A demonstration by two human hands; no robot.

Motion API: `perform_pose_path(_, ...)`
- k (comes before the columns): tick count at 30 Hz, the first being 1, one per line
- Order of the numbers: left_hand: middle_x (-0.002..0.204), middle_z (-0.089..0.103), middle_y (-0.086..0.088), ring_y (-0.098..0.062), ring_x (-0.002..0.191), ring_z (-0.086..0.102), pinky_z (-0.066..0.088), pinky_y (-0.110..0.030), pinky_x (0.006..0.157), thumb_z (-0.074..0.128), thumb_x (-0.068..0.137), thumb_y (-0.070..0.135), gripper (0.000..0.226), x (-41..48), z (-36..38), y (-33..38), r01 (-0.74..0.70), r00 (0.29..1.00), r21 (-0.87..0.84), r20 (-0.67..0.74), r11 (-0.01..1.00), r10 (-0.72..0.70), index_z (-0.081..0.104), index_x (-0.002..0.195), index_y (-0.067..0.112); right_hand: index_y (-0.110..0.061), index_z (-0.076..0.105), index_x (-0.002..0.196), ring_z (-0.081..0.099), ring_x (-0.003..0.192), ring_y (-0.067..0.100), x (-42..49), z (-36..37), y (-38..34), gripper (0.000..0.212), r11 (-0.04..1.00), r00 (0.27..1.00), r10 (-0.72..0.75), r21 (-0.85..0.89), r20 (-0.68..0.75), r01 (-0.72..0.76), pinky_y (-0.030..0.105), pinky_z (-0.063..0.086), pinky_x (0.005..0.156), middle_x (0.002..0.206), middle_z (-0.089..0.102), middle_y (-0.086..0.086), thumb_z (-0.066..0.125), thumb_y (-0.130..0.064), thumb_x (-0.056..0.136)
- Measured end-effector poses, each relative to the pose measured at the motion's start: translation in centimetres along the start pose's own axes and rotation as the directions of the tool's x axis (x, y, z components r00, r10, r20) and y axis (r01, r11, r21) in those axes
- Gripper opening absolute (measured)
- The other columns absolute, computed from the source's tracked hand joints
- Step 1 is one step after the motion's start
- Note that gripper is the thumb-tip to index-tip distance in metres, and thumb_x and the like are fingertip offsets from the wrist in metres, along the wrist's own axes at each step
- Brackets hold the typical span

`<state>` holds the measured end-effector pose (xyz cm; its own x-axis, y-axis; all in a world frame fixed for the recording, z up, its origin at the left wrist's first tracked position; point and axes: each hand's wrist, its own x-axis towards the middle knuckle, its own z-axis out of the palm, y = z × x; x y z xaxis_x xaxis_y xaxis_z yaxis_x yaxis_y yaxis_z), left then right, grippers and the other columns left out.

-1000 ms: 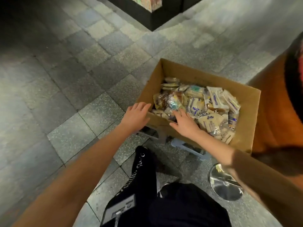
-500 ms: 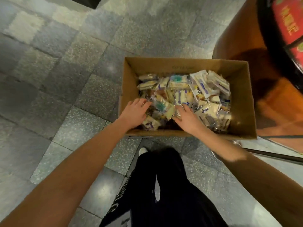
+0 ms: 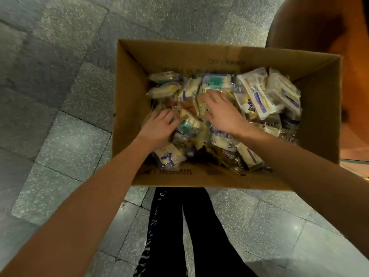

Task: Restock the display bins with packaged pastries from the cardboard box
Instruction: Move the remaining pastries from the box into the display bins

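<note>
Cardboard box sits open-topped on the tiled floor, flaps not visible. It is partly filled with packaged pastries, clear wrappers heaped loosely, highest on the right side. The whole frame has motion blur, so wrapper print is unreadable; only blue and teal label patches show. Printing on the box's near and far inner walls is also illegible.

Both hands are inside the box, on top of the heap. Left hand is near the box's left wall, palm down, fingers bent over a pack with a teal label. The fingertips smear into the wrapper, so I cannot tell whether it grips the pack or only touches it. Right hand is mid-box, fingers spread and fairly flat, resting on the packs; nothing visibly pinched, thumb mostly hidden under the palm. A second teal-label pack lies just beyond its fingertips.

Forearms cover the box's near rim and hide the packs beneath them. The box bottom shows only as a dark gap at the near middle.

An orange-brown curved surface at upper right is cut off by the frame edge, identity unclear. Black trousers with white lettering lie below the box; feet out of frame.
</note>
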<state>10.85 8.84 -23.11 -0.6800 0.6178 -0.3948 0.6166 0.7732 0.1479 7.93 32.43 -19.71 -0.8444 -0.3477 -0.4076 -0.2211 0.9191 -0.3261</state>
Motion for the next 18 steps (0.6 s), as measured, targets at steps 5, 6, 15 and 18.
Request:
perform_pose_path(5,0.151,0.039,-0.014,-0.036,0.142,0.03,0.014,-0.049,0.115,0.069,0.071,-0.002,0.081,2.9,3.6,-0.4,-0.146,0.981,0.07,-0.117,0.987,0.154,0.044,0.145,0.02,-0.015,0.042,0.145,0.026,0.143,0.038,4.5,0.2,2.2,0.059,0.975,0.984,-0.177,-0.135,-0.004,0.175,0.054,0.029,0.115,0.152,0.034,0.018,0.055,-0.002,0.089)
perform_pose_path(6,0.151,0.039,-0.013,-0.037,0.142,0.03,0.016,-0.05,0.115,0.067,0.071,-0.002,0.08,3.4,4.0,-0.5,-0.159,0.976,0.074,-0.141,0.984,0.169,0.045,0.144,0.021,-0.016,0.043,0.145,0.027,0.142,0.038,5.3,0.3,2.5,0.058,0.969,0.979,-0.202,-0.147,-0.005,0.199,0.055,0.03,0.114,0.151,0.035,0.018,0.055,-0.003,0.09)
perform_pose_path(15,0.151,0.04,-0.013,-0.036,0.146,0.025,0.015,-0.053,0.12,0.039,0.077,-0.006,0.074,5.3,6.8,-1.6,-0.144,0.959,0.154,-0.221,0.977,0.177,0.043,0.146,0.02,-0.033,0.038,0.148,0.017,0.148,0.034,10.0,2.4,4.2,0.055,0.952,0.964,-0.262,-0.151,0.052,0.267,0.05,0.014,0.119,0.159,0.025,0.012,0.051,-0.037,0.094)
perform_pose_path(18,0.139,0.048,-0.016,-0.036,0.133,0.038,0.028,-0.049,0.107,0.057,0.07,-0.006,0.077,5.9,7.0,-1.9,-0.142,0.948,0.161,-0.263,0.977,0.181,0.045,0.142,0.02,-0.031,0.041,0.146,0.019,0.147,0.035,11.0,3.1,4.6,0.054,0.945,0.957,-0.287,-0.151,0.04,0.29,0.048,0.012,0.12,0.159,0.023,0.016,0.056,-0.04,0.096)
